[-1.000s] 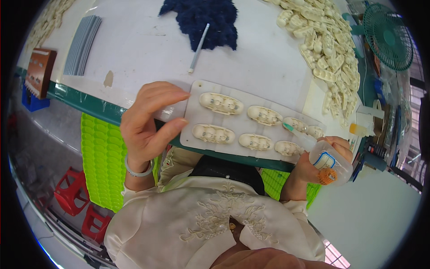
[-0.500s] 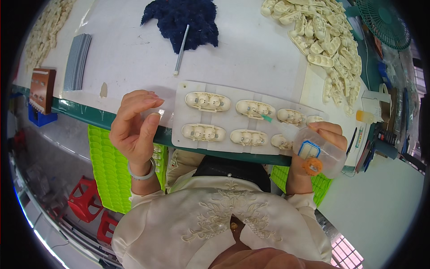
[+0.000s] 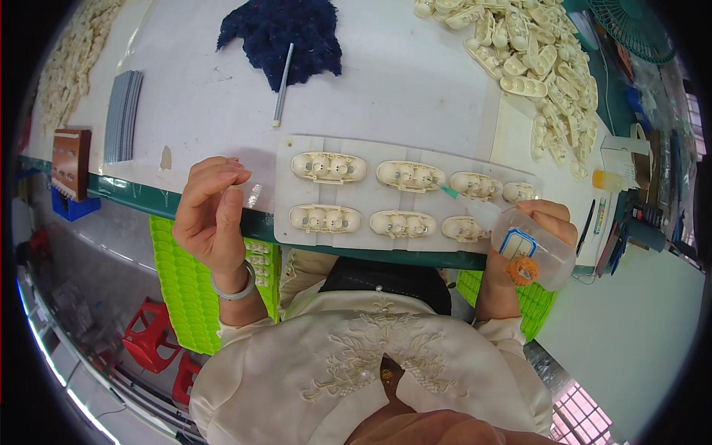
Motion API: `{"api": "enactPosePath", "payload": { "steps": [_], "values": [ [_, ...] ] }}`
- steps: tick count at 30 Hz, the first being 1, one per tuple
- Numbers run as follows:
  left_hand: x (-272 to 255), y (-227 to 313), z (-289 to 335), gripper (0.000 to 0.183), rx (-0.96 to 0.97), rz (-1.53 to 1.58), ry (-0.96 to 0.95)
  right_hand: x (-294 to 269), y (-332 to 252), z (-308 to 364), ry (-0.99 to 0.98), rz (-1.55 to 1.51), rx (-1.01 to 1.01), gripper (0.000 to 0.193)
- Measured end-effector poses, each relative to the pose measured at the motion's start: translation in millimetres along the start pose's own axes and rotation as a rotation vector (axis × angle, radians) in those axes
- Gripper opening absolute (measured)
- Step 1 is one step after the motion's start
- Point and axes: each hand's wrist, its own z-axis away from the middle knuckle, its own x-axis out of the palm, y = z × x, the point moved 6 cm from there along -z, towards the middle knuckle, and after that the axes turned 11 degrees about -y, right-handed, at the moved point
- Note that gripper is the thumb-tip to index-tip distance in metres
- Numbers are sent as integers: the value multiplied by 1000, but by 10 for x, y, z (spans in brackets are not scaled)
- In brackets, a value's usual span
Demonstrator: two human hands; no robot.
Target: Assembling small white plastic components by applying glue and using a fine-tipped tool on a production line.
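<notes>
My right hand (image 3: 549, 215) grips a translucent squeeze bottle (image 3: 552, 259) with an orange cap and a blue-bordered label. The bottle's green needle tip (image 3: 449, 192) points left, at the right end of a cream oval plastic part (image 3: 409, 176) in the far row. This part lies with several similar ones, such as a near-row part (image 3: 325, 219), in two rows on a pale board (image 3: 363, 196). My left hand (image 3: 211, 211) is raised left of the board, fingers loosely bent and apart, holding nothing.
A heap of cream parts (image 3: 534, 59) lies at the far right, another pile (image 3: 78, 67) at the far left. A dark blue cloth (image 3: 285, 37), grey rod (image 3: 282, 85), grey strips (image 3: 123, 117) and brown block (image 3: 71, 163) are on the table. Green trays (image 3: 189, 282) sit below its edge.
The bottle's tip has shifted right along the far-row part, toward its right end. My left hand stays raised beside the board. The whole view has moved slightly.
</notes>
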Motion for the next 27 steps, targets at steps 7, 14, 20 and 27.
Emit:
{"api": "enactPosePath", "payload": {
  "steps": [7, 14, 20, 27],
  "values": [
    [-7, -12, 18, 13, -2, 7, 11, -184, -63, 39, 175, 174, 99, 33],
    [-46, -38, 49, 19, -21, 32, 64, -389, 79, 165, 344, 343, 39, 44],
    [-56, -77, 64, 19, -63, -35, 88, -350, 163, 197, 246, 202, 40, 33],
    [-53, -61, 55, 17, -62, -48, 58, -326, 171, 188, 167, 234, -5, 35]
  ]
}}
